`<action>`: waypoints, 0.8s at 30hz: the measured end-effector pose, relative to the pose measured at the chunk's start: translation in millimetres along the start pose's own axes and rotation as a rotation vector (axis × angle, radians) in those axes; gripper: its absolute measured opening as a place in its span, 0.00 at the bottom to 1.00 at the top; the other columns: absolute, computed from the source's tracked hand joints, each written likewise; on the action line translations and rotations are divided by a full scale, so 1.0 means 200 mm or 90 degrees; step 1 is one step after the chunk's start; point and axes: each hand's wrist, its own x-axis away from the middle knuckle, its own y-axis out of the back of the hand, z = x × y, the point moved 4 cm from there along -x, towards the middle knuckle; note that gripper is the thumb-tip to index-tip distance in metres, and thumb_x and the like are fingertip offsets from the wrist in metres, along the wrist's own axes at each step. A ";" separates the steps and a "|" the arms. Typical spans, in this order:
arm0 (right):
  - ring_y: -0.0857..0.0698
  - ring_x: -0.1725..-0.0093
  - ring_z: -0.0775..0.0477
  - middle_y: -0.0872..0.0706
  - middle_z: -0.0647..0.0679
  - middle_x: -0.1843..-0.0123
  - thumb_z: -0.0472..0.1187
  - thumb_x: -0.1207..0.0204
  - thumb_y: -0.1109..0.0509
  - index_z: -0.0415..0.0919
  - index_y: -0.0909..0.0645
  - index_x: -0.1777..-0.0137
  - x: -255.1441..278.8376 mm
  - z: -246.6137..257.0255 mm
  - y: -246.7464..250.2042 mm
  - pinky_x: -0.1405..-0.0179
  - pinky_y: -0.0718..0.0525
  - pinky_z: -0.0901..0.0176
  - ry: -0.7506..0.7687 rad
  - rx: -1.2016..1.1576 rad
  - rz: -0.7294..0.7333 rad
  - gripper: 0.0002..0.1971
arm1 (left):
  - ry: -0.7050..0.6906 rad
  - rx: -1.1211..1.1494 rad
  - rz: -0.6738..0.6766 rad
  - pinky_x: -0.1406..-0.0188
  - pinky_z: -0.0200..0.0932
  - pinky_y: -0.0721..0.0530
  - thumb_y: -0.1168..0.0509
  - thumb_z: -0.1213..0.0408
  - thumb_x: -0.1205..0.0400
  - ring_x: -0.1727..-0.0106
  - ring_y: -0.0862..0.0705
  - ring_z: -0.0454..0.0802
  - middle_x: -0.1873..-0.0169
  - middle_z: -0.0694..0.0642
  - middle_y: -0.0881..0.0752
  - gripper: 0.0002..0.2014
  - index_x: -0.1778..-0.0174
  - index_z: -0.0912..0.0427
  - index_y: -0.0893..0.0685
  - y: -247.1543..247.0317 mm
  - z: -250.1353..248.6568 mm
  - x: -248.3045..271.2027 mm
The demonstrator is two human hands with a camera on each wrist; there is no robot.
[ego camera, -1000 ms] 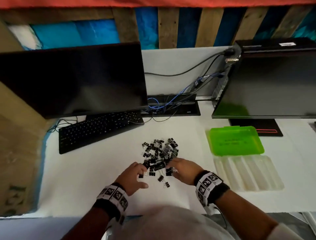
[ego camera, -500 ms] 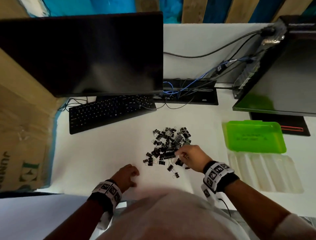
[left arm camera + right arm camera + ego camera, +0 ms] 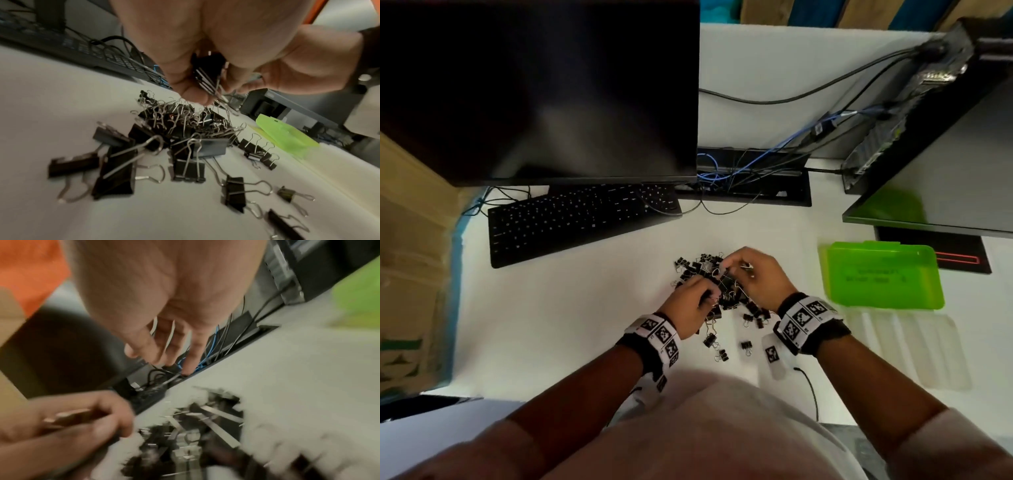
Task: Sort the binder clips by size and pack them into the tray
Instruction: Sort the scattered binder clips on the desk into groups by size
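A heap of black binder clips (image 3: 705, 270) in mixed sizes lies mid-desk, with a few strays (image 3: 746, 346) nearer me. The heap's wire handles show in the left wrist view (image 3: 185, 129). My left hand (image 3: 702, 294) is at the heap's near left side. Its fingers and thumb (image 3: 213, 91) pinch a black binder clip (image 3: 207, 71) just above the heap. My right hand (image 3: 732, 267) covers the heap's far right part. Its fingers (image 3: 193, 350) hang fairly straight and spread, with no clip seen in them in the blurred right wrist view. The clear tray (image 3: 914, 353) lies to the right.
A green lid (image 3: 883, 277) lies just behind the tray. A black keyboard (image 3: 578, 222) and a dark monitor (image 3: 537, 89) stand at the back left. Another monitor (image 3: 945, 164) and loose cables (image 3: 739, 171) are at the back right. A cardboard box (image 3: 410, 260) is at the left.
My left hand moved from the desk's front edge up to the heap and took hold of a clip. My right hand shifted farther over the heap. The head view tilted down.
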 end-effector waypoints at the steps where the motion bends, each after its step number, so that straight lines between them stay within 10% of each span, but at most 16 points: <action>1: 0.22 0.39 0.54 0.18 0.52 0.39 0.32 0.24 0.33 0.50 0.20 0.41 -0.02 -0.05 0.03 0.36 0.23 0.59 0.016 0.115 0.008 0.15 | -0.001 -0.022 0.001 0.45 0.43 0.19 0.40 0.72 0.19 0.51 0.21 0.46 0.49 0.48 0.23 0.10 0.45 0.56 0.20 -0.01 0.01 -0.02; 4: 0.32 0.26 0.49 0.31 0.51 0.24 0.36 0.29 0.28 0.52 0.29 0.29 -0.03 -0.19 0.04 0.26 0.32 0.55 0.001 0.334 0.168 0.28 | 0.039 -0.077 -0.003 0.45 0.43 0.18 0.41 0.67 0.18 0.48 0.20 0.46 0.41 0.49 0.23 0.15 0.36 0.52 0.26 -0.01 -0.02 -0.08; 10: 0.23 0.37 0.44 0.23 0.47 0.34 0.40 0.25 0.31 0.47 0.20 0.38 0.01 -0.22 0.02 0.42 0.18 0.50 0.047 0.425 0.174 0.15 | 0.093 -0.175 -0.010 0.42 0.52 0.18 0.38 0.60 0.18 0.43 0.18 0.55 0.36 0.51 0.26 0.16 0.34 0.50 0.25 -0.02 -0.04 -0.24; 17: 0.30 0.29 0.41 0.38 0.45 0.21 0.37 0.27 0.29 0.47 0.21 0.38 -0.04 -0.21 -0.04 0.38 0.20 0.46 0.119 0.526 0.290 0.17 | 0.110 -0.214 -0.058 0.64 0.51 0.19 0.37 0.73 0.22 0.56 0.17 0.60 0.38 0.55 0.30 0.18 0.37 0.57 0.27 -0.01 -0.08 -0.30; 24: 0.24 0.43 0.45 0.21 0.46 0.46 0.38 0.25 0.31 0.43 0.16 0.47 -0.11 -0.21 0.01 0.46 0.21 0.53 0.036 0.444 0.306 0.08 | 0.118 -0.224 0.007 0.60 0.55 0.15 0.38 0.75 0.23 0.60 0.18 0.58 0.43 0.53 0.29 0.12 0.50 0.54 0.22 -0.02 -0.03 -0.29</action>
